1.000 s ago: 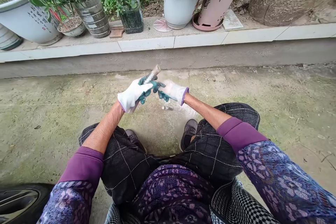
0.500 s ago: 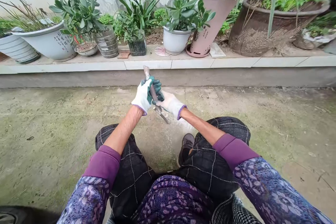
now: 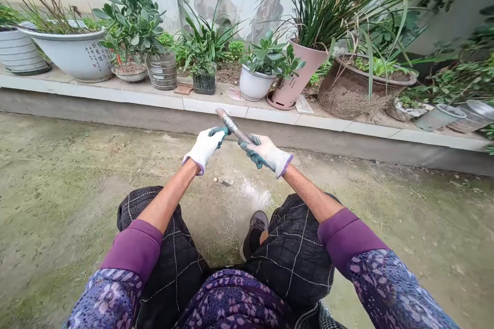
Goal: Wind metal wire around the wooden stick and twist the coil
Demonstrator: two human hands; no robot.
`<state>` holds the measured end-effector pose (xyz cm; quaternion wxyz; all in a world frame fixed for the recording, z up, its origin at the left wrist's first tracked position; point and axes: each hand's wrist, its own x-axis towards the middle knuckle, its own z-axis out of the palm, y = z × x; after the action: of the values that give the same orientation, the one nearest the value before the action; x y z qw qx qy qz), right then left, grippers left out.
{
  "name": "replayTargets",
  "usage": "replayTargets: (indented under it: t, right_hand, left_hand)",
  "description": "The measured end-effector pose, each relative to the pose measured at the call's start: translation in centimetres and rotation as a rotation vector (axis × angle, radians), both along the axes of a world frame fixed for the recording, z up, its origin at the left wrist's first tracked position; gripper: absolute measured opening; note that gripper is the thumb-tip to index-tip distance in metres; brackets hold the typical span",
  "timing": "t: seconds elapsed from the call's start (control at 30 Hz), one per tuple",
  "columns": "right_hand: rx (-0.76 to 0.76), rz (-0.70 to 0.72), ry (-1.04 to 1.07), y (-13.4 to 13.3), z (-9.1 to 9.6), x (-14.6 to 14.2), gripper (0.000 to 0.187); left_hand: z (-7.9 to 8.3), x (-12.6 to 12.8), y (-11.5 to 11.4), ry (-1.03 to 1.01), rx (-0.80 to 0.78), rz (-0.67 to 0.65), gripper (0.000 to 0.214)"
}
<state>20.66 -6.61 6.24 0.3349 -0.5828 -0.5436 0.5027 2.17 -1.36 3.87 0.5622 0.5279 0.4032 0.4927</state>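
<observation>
A brown stick-like handle (image 3: 222, 113) with shiny wire wound around its middle slants between my hands. Its lower end lies in my right hand (image 3: 266, 153), whose gloved fingers are wrapped round it. Just left of the wire winding, my left hand (image 3: 205, 147) has its fingers drawn together, close against the handle. Whether it pinches a wire end is too small to see. Both gloves are white with green-coated fingers and purple cuffs. On the ground below lies a small thin object (image 3: 224, 182) with a pale end and a dark, blade-like part.
White powder (image 3: 254, 195) is scattered on the concrete ground (image 3: 96, 185) near my shoe (image 3: 258, 223). A low tiled ledge (image 3: 270, 116) runs across in front, carrying potted plants, among them a white pot (image 3: 255, 85), a pink pot (image 3: 289, 85) and a large brown pot (image 3: 343, 95).
My hands have moved apart: the left has come off the handle's middle to its left side, while the right keeps hold. The wire winding now shows. The view has tilted and turned right.
</observation>
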Motion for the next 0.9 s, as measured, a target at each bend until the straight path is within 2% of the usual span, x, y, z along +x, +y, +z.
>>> replayTargets:
  t: [0.07,0.13,0.23,0.3,0.43,0.53,0.67,0.77,0.9]
  right_hand:
    - [-0.051,0.028,0.018,-0.5,1.0,0.3,0.02]
    - [-0.066,0.086,-0.01,-0.7,1.6,0.7,0.021]
    - [-0.01,0.171,-0.134,-0.4,1.6,1.5,0.025]
    - [0.127,0.146,-0.321,0.1,1.1,1.9,0.03]
    - [0.499,0.071,-0.914,1.1,0.7,1.4,0.045]
    - [0.589,0.093,-1.192,1.4,1.0,0.5,0.048]
    - [0.574,0.056,-1.227,1.8,1.3,0.2,0.051]
    - [0.549,0.051,-1.149,2.2,1.1,0.9,0.049]
    - [0.486,0.032,-0.998,3.0,0.2,1.8,0.047]
  left_hand:
    - [0.4,0.1,-0.3,-0.109,-0.013,-0.042,0.023]
    - [0.9,0.4,-0.4,-0.249,-0.108,-0.117,0.03]
    - [1.1,1.1,-0.3,-0.352,-0.233,-0.156,0.026]
    - [1.0,1.7,-0.1,-0.369,-0.258,-0.101,0.02]
    - [0.5,3.2,0.1,-0.391,-0.326,-0.009,0.013]
    - [0.7,3.4,0.2,-0.389,-0.322,0.012,0.013]
    - [1.1,2.6,-0.2,-0.272,-0.252,0.017,0.016]
    - [1.2,2.0,-1.3,-0.138,-0.22,-0.02,0.014]
    - [1.0,2.0,-2.8,-0.012,-0.126,0.002,0.013]
